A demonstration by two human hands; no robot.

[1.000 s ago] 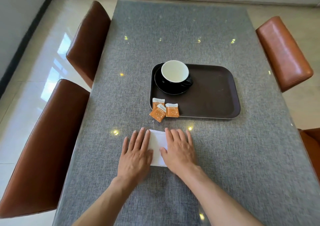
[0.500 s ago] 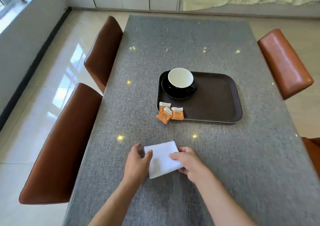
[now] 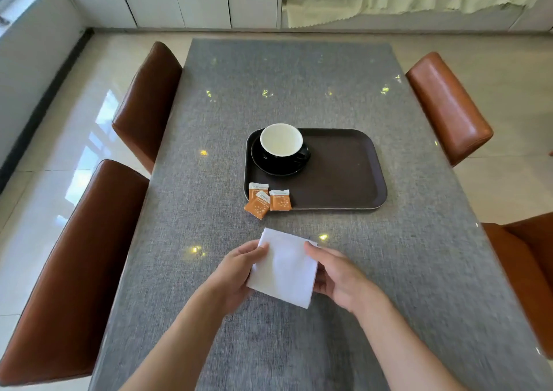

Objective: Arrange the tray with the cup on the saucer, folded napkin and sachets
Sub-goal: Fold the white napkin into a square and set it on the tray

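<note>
A dark brown tray (image 3: pixel 344 169) lies mid-table. In its far left corner a black cup with a white inside (image 3: pixel 281 140) stands on a black saucer (image 3: pixel 279 166). Three orange sachets (image 3: pixel 267 199) lie at the tray's near left corner; one hangs over the rim onto the table. A folded white napkin (image 3: pixel 284 268) is lifted above the table in front of the tray. My left hand (image 3: pixel 236 271) grips its left edge and my right hand (image 3: pixel 338 277) grips its right edge.
The table (image 3: pixel 299 91) has a grey woven cover. Two brown leather chairs (image 3: pixel 77 265) stand along the left side, and two more (image 3: pixel 449 106) along the right. White cabinets and a pale cloth run along the far wall.
Both hands went from pressing the napkin flat on the table to gripping its edges and lifting it. The head has risen and tilted up, showing more of the room.
</note>
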